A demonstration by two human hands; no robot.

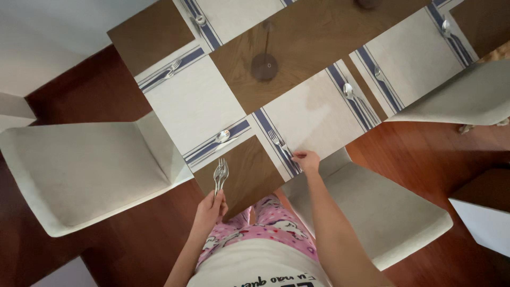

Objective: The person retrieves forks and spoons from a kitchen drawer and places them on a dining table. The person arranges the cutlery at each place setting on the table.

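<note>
While the right hand (306, 161) pinched a fork (281, 149) on the placemat (313, 119), the left hand (211, 208) gripped loose forks (220, 174) that could slip.

- A home dining room.
- Wooden desk (313, 37) laid with white placemats (194, 103), forks and spoons.
- Cushioned chairs (85, 170) drawn up around it on a dark wood floor (425, 159).

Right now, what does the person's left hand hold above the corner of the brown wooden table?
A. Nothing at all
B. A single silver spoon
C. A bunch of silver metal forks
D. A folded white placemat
C: the left hand grips a bunch of silver metal forks, tines pointing up, over the corner of the brown wooden table, while the right hand touches another fork lying on a placemat.
</note>
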